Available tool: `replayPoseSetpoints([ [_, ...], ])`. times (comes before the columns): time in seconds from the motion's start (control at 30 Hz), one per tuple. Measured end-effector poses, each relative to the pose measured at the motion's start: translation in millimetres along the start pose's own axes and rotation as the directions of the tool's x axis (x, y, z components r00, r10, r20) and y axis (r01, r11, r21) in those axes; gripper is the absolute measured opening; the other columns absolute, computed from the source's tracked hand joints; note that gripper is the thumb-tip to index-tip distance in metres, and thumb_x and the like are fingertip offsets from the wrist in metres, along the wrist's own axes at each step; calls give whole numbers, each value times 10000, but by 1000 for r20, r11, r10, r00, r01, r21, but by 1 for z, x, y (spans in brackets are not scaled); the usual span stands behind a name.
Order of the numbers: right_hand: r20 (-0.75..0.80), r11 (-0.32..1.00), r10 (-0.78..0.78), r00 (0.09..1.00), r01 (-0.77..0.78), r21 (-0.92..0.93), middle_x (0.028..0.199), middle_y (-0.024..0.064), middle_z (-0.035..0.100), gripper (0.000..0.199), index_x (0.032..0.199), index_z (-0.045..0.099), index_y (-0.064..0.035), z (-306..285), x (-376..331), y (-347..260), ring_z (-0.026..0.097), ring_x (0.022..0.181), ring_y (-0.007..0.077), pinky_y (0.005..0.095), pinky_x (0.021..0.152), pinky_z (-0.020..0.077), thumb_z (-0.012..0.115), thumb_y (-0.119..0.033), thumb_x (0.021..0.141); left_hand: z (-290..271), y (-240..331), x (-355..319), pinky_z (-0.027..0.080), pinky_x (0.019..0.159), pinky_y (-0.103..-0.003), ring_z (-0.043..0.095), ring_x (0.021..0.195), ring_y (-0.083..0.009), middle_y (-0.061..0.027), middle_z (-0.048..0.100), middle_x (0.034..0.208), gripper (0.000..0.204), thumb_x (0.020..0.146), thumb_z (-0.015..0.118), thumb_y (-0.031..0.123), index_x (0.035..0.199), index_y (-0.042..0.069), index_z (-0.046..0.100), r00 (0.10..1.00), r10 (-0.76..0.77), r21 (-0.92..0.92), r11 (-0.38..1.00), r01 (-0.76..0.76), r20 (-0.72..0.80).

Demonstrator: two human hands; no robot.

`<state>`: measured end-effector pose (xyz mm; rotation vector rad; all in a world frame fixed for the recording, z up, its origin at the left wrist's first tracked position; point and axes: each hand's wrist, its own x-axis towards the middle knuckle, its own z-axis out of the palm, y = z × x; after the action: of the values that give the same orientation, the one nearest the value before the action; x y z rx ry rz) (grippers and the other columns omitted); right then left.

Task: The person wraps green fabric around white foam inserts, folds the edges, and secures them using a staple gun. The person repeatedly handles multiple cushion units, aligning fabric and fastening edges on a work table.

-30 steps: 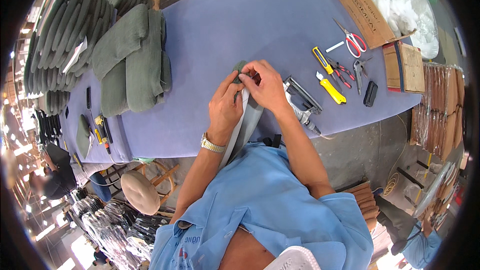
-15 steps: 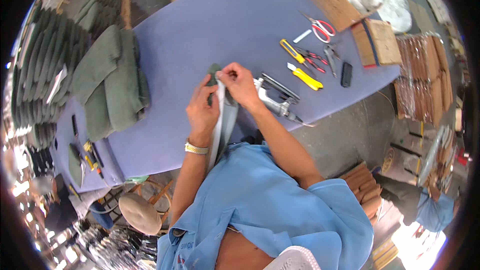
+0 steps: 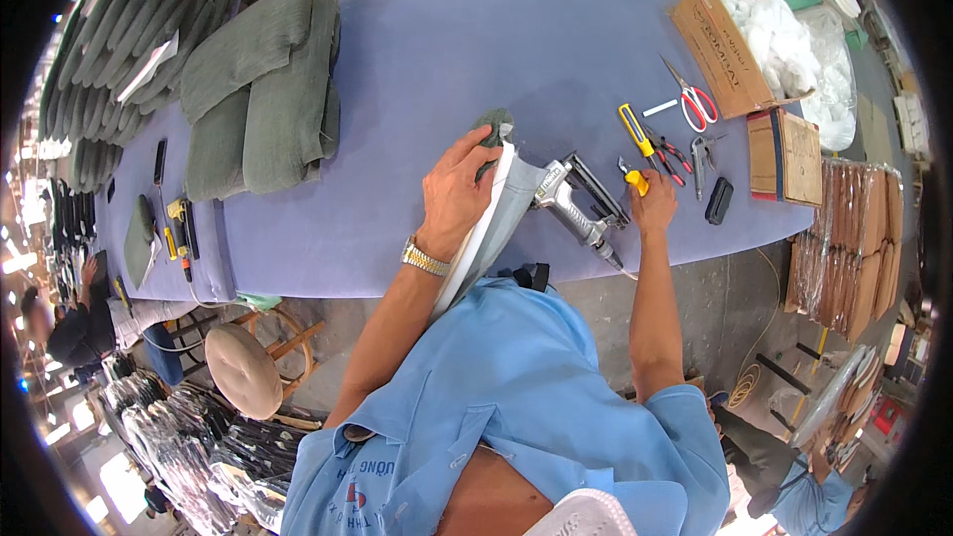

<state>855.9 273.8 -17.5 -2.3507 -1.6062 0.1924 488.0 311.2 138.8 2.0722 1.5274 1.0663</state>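
Note:
My left hand (image 3: 459, 189), with a metal watch on its wrist, grips the far end of a long curved piece (image 3: 498, 218) with a white edge and grey fabric side. Dark green cloth (image 3: 493, 123) wraps its far tip, and its near end leans against my shirt. Over to the right, my right hand (image 3: 655, 206) has its fingers closed on a yellow utility knife (image 3: 634, 178) lying at the table. Between my hands rests a silver staple gun (image 3: 568, 206) with its hose attached.
Right of the knife lie a yellow-handled screwdriver (image 3: 635, 127), red-handled pliers (image 3: 676, 161), scissors (image 3: 699, 107) and a black block (image 3: 719, 201). A carton of white stuffing (image 3: 720, 55) and a wooden box (image 3: 784, 157) stand beyond. Folded green cushion covers (image 3: 288, 99) lie left on the blue table (image 3: 447, 40).
My right hand has left the cloth at the piece's tip and moved right onto the utility knife. My left hand keeps its hold on the piece. The view has shifted.

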Motion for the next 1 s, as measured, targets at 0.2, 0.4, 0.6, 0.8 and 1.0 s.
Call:
replayPoseSetpoints([
  [0.2, 53, 966, -69, 996, 54, 253, 932, 56, 651, 283, 1148, 665, -114, -14, 29, 4, 674, 881, 247, 405, 758, 528, 709, -318, 957, -5, -1, 8, 581, 732, -332, 739, 966, -234, -68, 716, 1297, 129, 861, 751, 39, 985, 68, 736, 996, -48, -114, 992, 56, 72],
  [0.4, 396, 270, -109, 912, -356, 895, 782, -11, 594, 291, 1197, 679, -56, -136, -6, -166, 601, 635, 81, 258, 564, 491, 589, -299, 1066, -1, -10, 2, 583, 808, -326, 744, 1009, -252, -86, 727, 1285, 111, 881, 748, 25, 985, 50, 720, 995, -89, -203, 974, 98, 51],
  [0.6, 523, 425, -242, 817, -396, 814, 776, 54, 637, 284, 1124, 631, -3, -131, -48, -232, 644, 591, 126, 297, 539, 565, 612, -272, 1035, 4, -14, 3, 585, 852, -322, 749, 1040, -250, -118, 732, 1276, 108, 906, 720, 16, 1010, 17, 689, 991, -130, -282, 950, 137, 42],
  [0.8, 594, 530, -273, 757, -398, 749, 770, 100, 676, 276, 1061, 581, 15, -132, -49, -251, 703, 590, 186, 323, 540, 560, 601, -256, 1019, 5, -26, 6, 588, 823, -357, 752, 1003, -279, -101, 739, 1255, 154, 911, 704, 40, 1064, 37, 699, 994, -107, -302, 948, 101, -4],
  [1.0, 501, 494, -250, 828, -337, 802, 747, 61, 622, 257, 1123, 588, -3, -128, -54, -262, 644, 541, 159, 311, 505, 523, 624, -235, 1018, -13, -27, 25, 570, 900, -394, 706, 1097, -329, -111, 720, 1277, 210, 902, 710, 75, 1112, 61, 721, 998, -2, -112, 994, 9, 56],
])
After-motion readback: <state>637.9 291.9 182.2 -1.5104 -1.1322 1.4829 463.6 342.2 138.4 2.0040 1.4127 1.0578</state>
